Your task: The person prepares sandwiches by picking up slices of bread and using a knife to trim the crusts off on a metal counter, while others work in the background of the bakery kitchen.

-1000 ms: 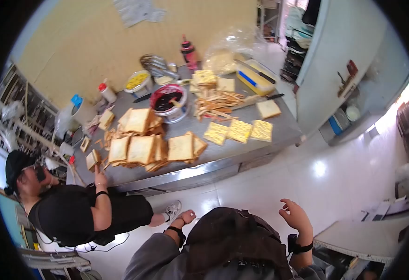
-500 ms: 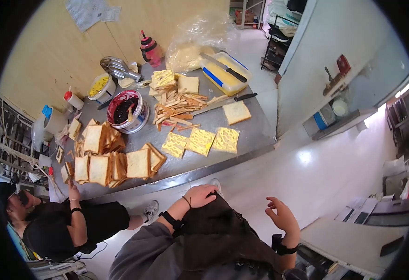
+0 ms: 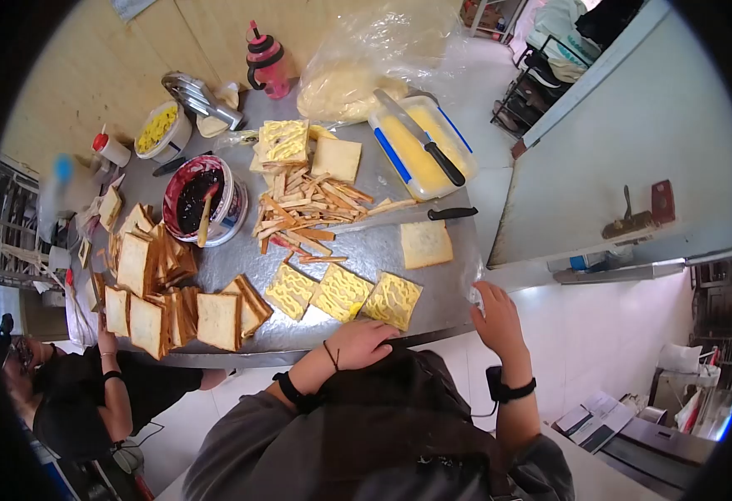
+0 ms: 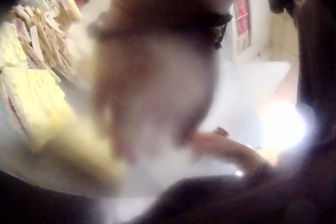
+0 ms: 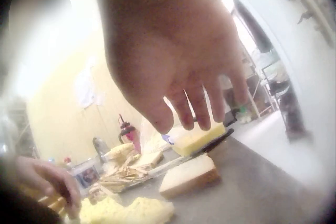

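Observation:
Low in the head view, my left hand [image 3: 364, 342] lies palm down at the table's front edge, its fingertips beside a row of bread slices [image 3: 393, 301] spread with yellow cream. It grips nothing that shows; the left wrist view of it is blurred. My right hand [image 3: 499, 317] hovers by the table's right corner, fingers relaxed and spread, with nothing in them. In the right wrist view its palm faces the camera above a plain bread slice [image 5: 190, 175]. That slice lies behind the creamed row. Stacks of toast [image 3: 145, 321] stand to the left.
A bucket of dark jam [image 3: 237, 209] with a spatula stands behind the stacks. Cut crusts [image 3: 312, 209] pile mid-table, a long knife [image 3: 452, 213] beside them. Another knife [image 3: 445, 163] rests across a tub of yellow spread [image 3: 408, 150]. Another person [image 3: 74, 392] works at the left.
I have come closer to the table. My left hand has moved from below the table's edge to beside the creamed slices, and my right hand has risen to the corner.

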